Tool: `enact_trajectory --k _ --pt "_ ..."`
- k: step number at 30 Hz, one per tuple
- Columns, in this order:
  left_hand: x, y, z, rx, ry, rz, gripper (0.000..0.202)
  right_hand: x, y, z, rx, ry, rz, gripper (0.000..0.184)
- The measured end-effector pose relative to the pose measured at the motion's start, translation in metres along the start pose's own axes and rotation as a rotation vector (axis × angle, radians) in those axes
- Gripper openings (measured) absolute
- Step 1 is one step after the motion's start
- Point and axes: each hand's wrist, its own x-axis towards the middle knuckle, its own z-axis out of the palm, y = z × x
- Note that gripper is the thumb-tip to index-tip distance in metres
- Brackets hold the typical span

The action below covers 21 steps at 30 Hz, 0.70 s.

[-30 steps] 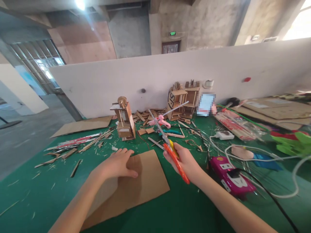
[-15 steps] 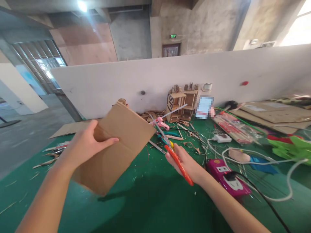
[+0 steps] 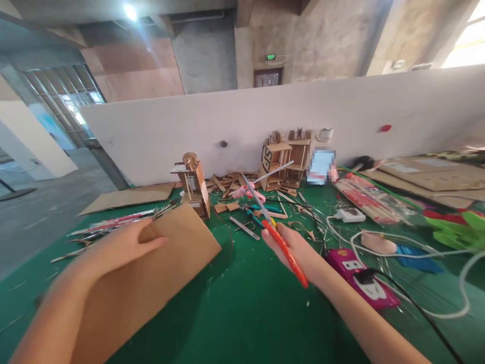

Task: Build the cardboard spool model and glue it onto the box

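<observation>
My left hand grips a flat brown cardboard sheet, thumb on its upper face and the other fingers behind it. The sheet is tilted low over the left of the green table. In my right hand, an orange-handled utility knife with a yellow part points away from me, its long grey blade extended. The blade and the cardboard are apart. Beyond the blade lie a pink tool and teal-handled pliers. A small cardboard-and-stick model stands behind the sheet.
Cardboard scraps lie along the white partition, beside a cardboard shelf model. A purple power strip with cables sits near my right forearm. Bagged sticks, a white adapter and cardboard sheets are at the right.
My left hand and the cardboard have moved down and to the left, away from the blade, uncovering the small model. My right hand with the knife has shifted slightly right.
</observation>
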Motion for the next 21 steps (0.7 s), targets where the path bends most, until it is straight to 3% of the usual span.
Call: enact_trajectory --k 2,4,5,7,9,10,12,16,21 --pt "-0.002 -0.001 0.025 0.03 -0.309 0.069 0.046 0.003 0.005 0.003 -0.003 0.046 0.048 0.048" --pt "0.0 0.003 0.047 0.004 -0.384 0.115 0.046 0.006 0.008 0.004 0.009 0.072 0.065 0.049" --pt "0.003 0.007 0.054 0.002 -0.319 0.135 0.046 0.006 0.009 0.005 0.011 0.075 0.065 0.049" --pt "0.015 0.014 0.062 0.011 -0.055 0.161 0.051 0.008 0.011 0.006 0.0 0.07 0.055 0.048" --pt "0.033 0.023 0.064 -0.03 0.227 0.081 0.06 0.008 0.011 0.008 -0.03 0.063 0.046 0.047" --pt "0.043 0.029 0.064 -0.097 0.297 0.023 0.065 0.008 0.01 0.008 -0.046 0.06 0.043 0.047" --pt "0.062 0.04 0.065 -0.169 0.365 -0.041 0.068 0.007 0.009 0.01 -0.073 0.055 0.044 0.045" --pt "0.094 0.057 0.072 -0.152 0.523 0.025 0.051 0.005 0.006 0.011 -0.082 0.028 0.051 0.042" --pt "0.122 0.049 0.081 -0.361 0.524 0.02 0.031 0.004 0.004 0.01 -0.086 0.038 0.061 0.042"
